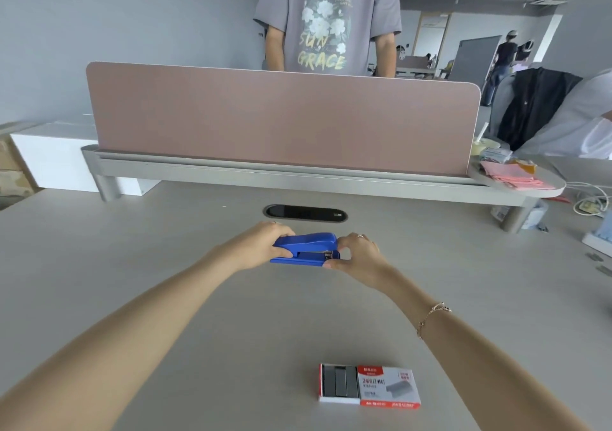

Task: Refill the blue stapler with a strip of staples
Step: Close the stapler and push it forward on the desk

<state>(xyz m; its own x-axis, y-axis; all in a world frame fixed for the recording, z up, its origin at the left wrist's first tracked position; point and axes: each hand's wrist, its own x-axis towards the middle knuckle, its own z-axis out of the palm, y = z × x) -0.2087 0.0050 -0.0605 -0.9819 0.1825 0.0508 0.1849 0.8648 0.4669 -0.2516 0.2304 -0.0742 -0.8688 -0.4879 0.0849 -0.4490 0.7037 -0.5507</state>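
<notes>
Right, I'm looking down at the pale desk and both hands are wrapping around the blue stapler, well out ahead of me. My left hand is clamping on the stapler's left end, thumb lying along the near side and fingers curling over the top. My right hand is gripping the opposite end, thumb pressing against the base edge and fingers hooking round the nose, where a bit of metal is showing. The stapler is sitting flat on the desk between the two hands, lengthwise left to right, with its top arm appearing closed down.

Back toward me, nearer than the right hand and under the right forearm, the staple box is lying half open, its inner tray slid out to the left and showing grey staple strips. Just beyond the hands I'm seeing the oval cable port, and past that the pink divider panel.
</notes>
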